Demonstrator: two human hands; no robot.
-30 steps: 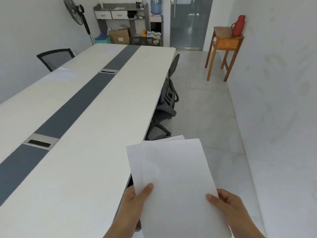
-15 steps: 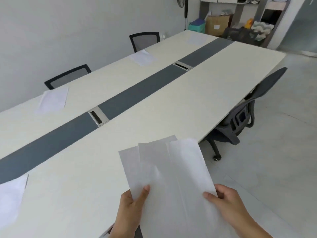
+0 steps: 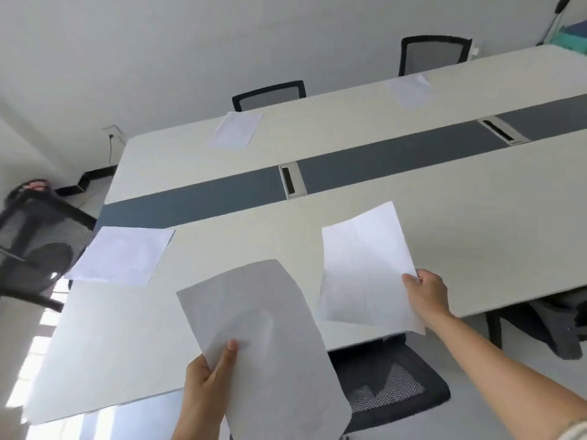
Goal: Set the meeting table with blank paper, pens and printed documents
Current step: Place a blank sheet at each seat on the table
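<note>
My left hand (image 3: 211, 379) grips a stack of blank white paper (image 3: 263, 341) by its lower left corner, held above the near table edge. My right hand (image 3: 425, 292) pinches the right edge of a single creased sheet (image 3: 365, 268), low over the near side of the long cream meeting table (image 3: 476, 217). Three sheets lie on the table: one at the left end (image 3: 122, 255), one at the far side (image 3: 235, 130), one farther right (image 3: 408, 90). No pens are in view.
A dark grey strip with two metal cable hatches (image 3: 292, 179) runs down the table's middle. Black mesh chairs stand at the far side (image 3: 270, 95), (image 3: 433, 54), at the left end (image 3: 35, 249) and just below my right arm (image 3: 387, 379). Another chair (image 3: 546, 322) sits at the right.
My view has swung left toward the table's end. My right hand has drawn one sheet out of the stack and carried it right over the table, while the left hand keeps the remaining sheets.
</note>
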